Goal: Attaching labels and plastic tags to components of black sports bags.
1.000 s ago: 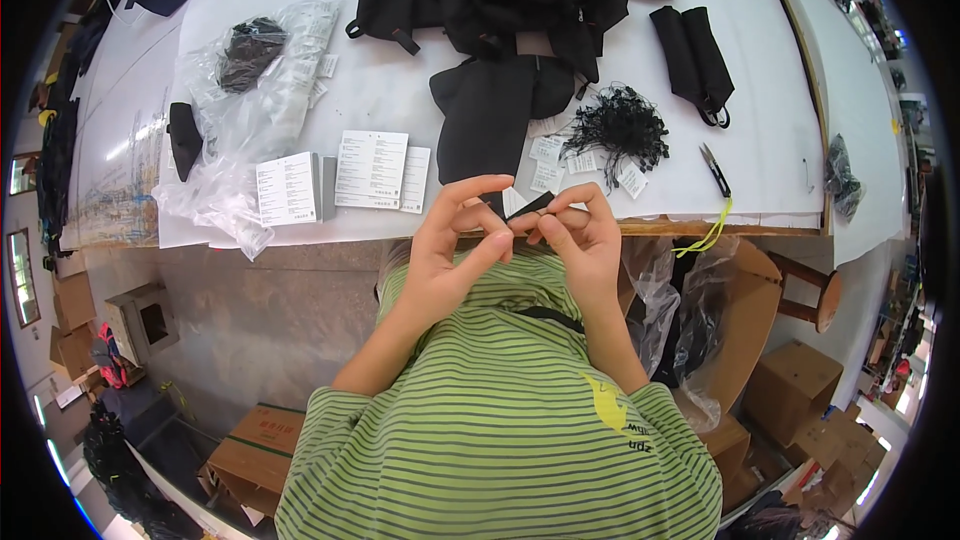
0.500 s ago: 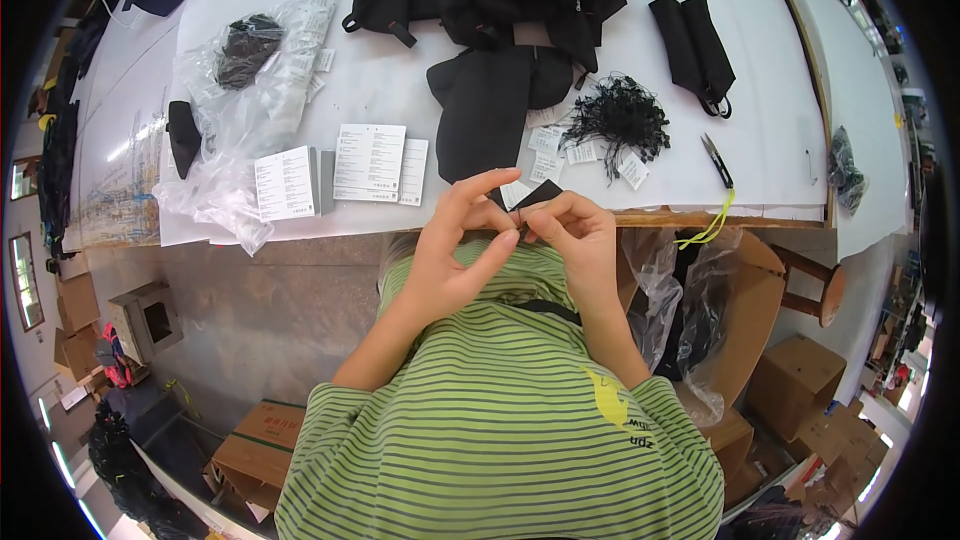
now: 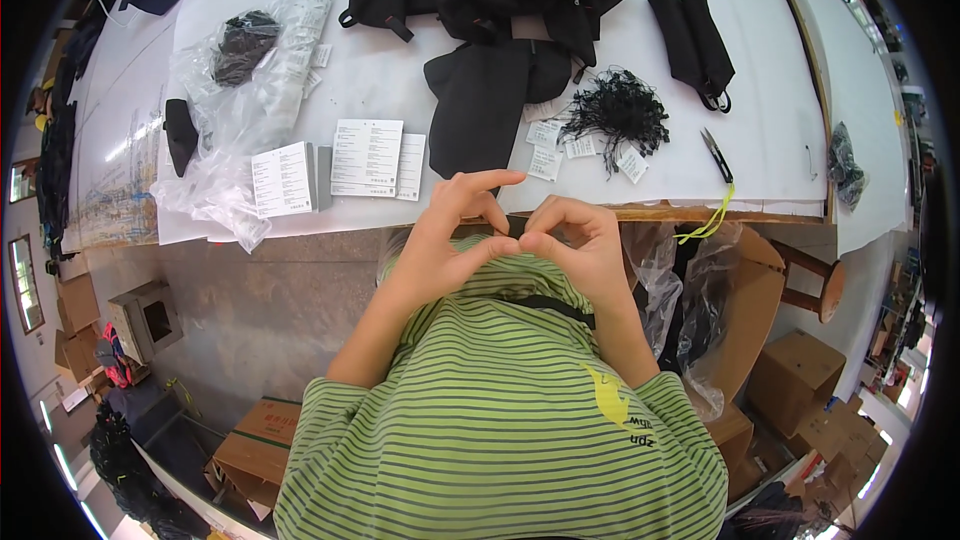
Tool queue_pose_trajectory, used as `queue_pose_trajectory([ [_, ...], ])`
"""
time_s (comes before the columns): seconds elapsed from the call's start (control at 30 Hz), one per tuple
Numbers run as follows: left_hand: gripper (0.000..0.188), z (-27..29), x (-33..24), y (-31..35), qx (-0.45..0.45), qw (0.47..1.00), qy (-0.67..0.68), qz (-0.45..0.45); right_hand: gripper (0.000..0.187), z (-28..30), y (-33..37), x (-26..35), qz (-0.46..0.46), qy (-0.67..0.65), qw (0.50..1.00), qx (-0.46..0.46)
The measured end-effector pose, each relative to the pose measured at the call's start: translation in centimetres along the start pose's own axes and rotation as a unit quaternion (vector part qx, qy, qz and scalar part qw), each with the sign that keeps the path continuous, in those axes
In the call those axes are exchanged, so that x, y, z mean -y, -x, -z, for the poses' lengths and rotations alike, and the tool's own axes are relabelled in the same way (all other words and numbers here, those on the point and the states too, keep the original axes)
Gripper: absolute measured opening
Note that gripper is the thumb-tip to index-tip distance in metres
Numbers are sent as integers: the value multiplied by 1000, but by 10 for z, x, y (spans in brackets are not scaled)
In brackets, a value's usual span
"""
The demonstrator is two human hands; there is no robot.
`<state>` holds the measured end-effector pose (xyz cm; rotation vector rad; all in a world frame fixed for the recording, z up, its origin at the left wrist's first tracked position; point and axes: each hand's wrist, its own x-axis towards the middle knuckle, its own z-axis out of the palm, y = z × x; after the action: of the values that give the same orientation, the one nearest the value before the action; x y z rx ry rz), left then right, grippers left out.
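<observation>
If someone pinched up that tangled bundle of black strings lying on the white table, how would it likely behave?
The bundle of black strings looks thin and loose, so it would probably lift floppy and very light. Its strands splay out tangled, so several would likely come up together, maybe dragging the small white tags lying at its edge. It seems unlikely to roll or slide on the white table.

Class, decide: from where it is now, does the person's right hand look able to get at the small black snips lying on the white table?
Probably yes: the right hand is just below the table edge, and nothing lies between it and the snips, though its fingers are busy pinching a small black piece.
</observation>
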<state>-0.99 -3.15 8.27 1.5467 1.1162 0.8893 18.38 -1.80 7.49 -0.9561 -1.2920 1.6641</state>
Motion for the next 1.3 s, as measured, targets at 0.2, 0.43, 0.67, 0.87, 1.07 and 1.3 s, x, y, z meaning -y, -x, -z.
queue_pose_trajectory([
  [0.2, 41, 28, -1, -59, 74, 988, -124, -49, 8, 7, 6, 0, -21, -132, 991, 17],
  [0.43, 52, 22, 36, -118, 218, 849, -432, -214, 17, 29, 25, 4, 38, -156, 987, -28],
  [0.67, 25, 33, 31, -114, 76, 820, -496, -275, 25, 67, 40, -11, 85, -211, 968, -109],
  [0.87, 21, 44, 29, -81, -13, 825, -480, -299, 21, 79, 30, -13, 79, -176, 968, -158],
  [1.07, 21, 37, 39, -70, 4, 838, -467, -281, 17, 74, 22, -5, 67, -153, 970, -174],
  [1.3, 23, 35, 43, -69, 33, 862, -426, -272, 13, 74, 24, -10, 63, -160, 962, -212],
])
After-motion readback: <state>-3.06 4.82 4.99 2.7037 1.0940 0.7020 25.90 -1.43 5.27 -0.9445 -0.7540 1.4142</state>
